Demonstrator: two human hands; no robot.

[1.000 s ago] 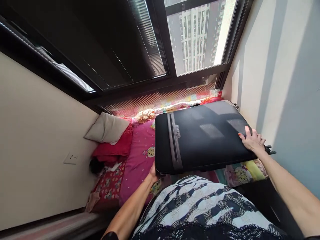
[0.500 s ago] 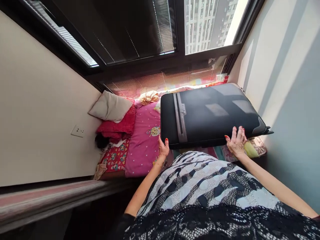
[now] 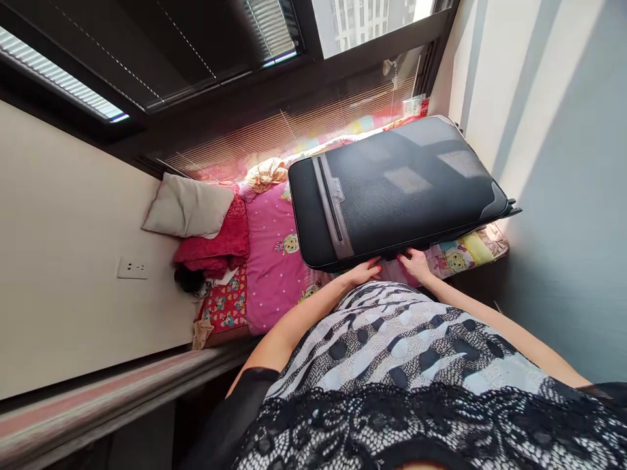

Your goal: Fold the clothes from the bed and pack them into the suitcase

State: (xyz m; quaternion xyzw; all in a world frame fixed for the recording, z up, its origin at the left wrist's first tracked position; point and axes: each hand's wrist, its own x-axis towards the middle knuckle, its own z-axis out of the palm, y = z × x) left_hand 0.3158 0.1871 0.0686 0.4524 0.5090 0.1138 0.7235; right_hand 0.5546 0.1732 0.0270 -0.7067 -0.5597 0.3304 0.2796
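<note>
A black suitcase (image 3: 401, 183) with a grey-brown zipped strip lies flat on the pink bedding (image 3: 269, 261) by the window. Both of my hands are close together at its near long side. My left hand (image 3: 365, 272) points right along the lower edge, its fingers bent together. My right hand (image 3: 415, 264) faces it from the other side, fingers curled at the same edge. What the fingertips pinch, if anything, is too small and shaded to make out.
A grey pillow (image 3: 189, 205) rests on a red blanket (image 3: 235, 228) at the left. A crumpled cream cloth (image 3: 267, 175) lies by the window. Walls stand on both sides, the right wall (image 3: 558, 163) close to the suitcase's wheels.
Both hands have moved inward from the suitcase's near left corner and right part to the middle of its near side. The view has shifted, so the suitcase appears higher and further left.
</note>
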